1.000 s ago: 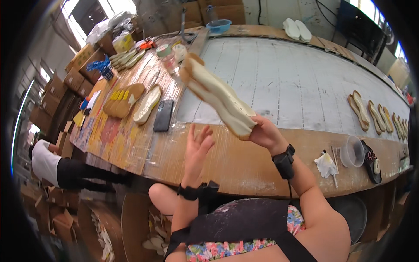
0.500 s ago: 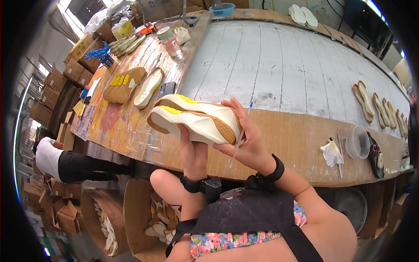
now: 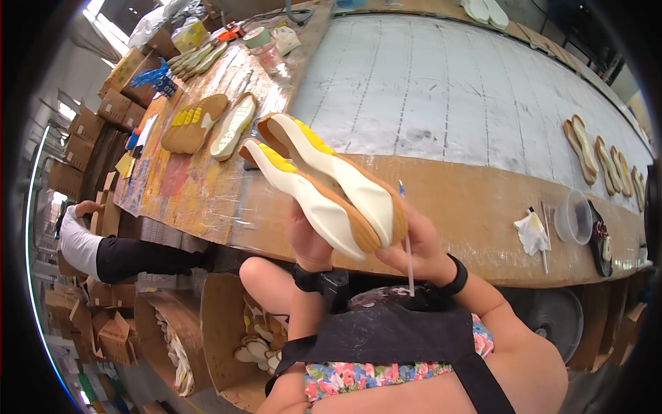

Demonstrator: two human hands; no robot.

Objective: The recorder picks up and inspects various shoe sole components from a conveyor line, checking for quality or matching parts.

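Two shoe soles, white-sided with tan bottoms and yellow patches, are held side by side above the table's near edge. The nearer shoe sole [image 3: 318,209] rests against my left hand [image 3: 308,238], whose fingers are mostly hidden behind it. My right hand [image 3: 426,250] grips the heel end of the farther shoe sole [image 3: 348,181]. A thin whitish pen [image 3: 410,265] with a blue tip is also tucked in the right hand's fingers, tip upward. Both soles tilt, toes up to the left and heels down to the right.
Brown-bottomed soles [image 3: 189,127] and an upturned white sole [image 3: 234,127] lie on the left table. More soles [image 3: 581,148] line the right side. A clear plastic tub [image 3: 572,217], a crumpled cloth [image 3: 532,233] and a jar [image 3: 261,47] stand around. Cardboard boxes [image 3: 224,338] sit below; another person [image 3: 83,241] stands left.
The soles have been turned so their heels drop toward me and a gap opens between their toes. My right hand has moved lower and rightward, the pen now nearly upright.
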